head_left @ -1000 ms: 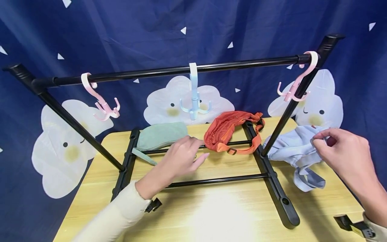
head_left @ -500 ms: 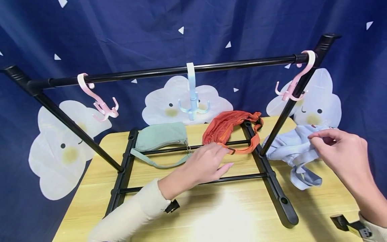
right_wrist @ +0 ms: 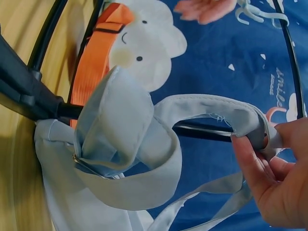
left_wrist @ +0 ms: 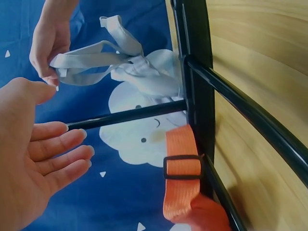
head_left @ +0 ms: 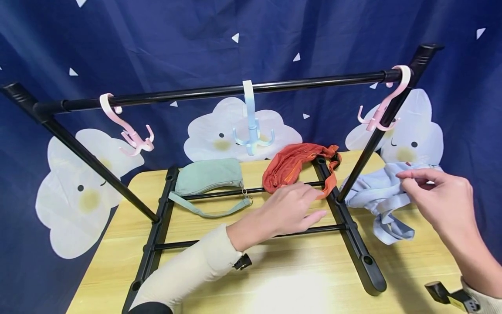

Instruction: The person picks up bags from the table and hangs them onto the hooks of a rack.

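My right hand [head_left: 443, 203] pinches a strap [right_wrist: 207, 103] of a light blue bag [head_left: 364, 189], right of the rack's right post. The bag's body lies on the table, while a loop of strap hangs in front of it. My left hand [head_left: 288, 211] is over the rack's base, left of the right hand, with straight, spread fingers and nothing in them in the left wrist view. Behind it lies an orange-red waist bag [head_left: 280, 170], its strap partly hidden by that hand. A pale green pouch [head_left: 209, 174] with a wrist strap lies farther left.
A black rack spans the table, with a top bar [head_left: 188, 93]. From it hang a pink hook [head_left: 135, 141] at left, a blue hook [head_left: 252, 131] in the middle and another pink hook [head_left: 380, 117] at right. A blue curtain [head_left: 157, 39] stands behind.
My left hand has moved rightward from the green pouch to in front of the orange-red bag, uncovering the pouch's strap. The right hand keeps its pinch and has shifted slightly left.
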Available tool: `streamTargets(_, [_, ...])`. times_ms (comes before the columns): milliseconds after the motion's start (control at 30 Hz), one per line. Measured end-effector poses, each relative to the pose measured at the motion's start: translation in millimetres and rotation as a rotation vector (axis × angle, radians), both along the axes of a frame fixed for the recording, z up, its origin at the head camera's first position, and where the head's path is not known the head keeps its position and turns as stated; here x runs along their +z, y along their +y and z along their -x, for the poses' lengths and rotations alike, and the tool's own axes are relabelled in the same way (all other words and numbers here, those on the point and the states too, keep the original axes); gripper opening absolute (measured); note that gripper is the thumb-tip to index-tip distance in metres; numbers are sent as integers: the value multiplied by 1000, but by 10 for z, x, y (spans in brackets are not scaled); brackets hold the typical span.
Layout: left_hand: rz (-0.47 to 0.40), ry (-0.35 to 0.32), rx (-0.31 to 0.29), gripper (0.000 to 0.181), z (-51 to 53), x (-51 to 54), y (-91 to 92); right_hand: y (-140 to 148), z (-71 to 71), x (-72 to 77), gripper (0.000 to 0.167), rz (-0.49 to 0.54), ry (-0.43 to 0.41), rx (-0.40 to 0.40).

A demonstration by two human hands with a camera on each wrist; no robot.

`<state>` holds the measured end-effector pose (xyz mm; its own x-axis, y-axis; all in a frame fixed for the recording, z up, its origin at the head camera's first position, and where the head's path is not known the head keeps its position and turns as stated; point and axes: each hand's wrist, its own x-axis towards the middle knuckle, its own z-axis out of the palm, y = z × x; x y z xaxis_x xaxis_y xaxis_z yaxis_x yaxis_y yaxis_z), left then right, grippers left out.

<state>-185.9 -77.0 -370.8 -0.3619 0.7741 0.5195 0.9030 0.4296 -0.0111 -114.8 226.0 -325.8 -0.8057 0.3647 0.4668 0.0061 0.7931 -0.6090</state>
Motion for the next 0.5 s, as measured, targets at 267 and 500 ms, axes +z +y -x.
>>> streamTargets(267, [107,-190,69,51,-26,102,184,-127,-19,10,9,87,26,7])
streamTargets(500, [103,-320,13,56,-23,131,409,-227,-50,17,13,154,47,0])
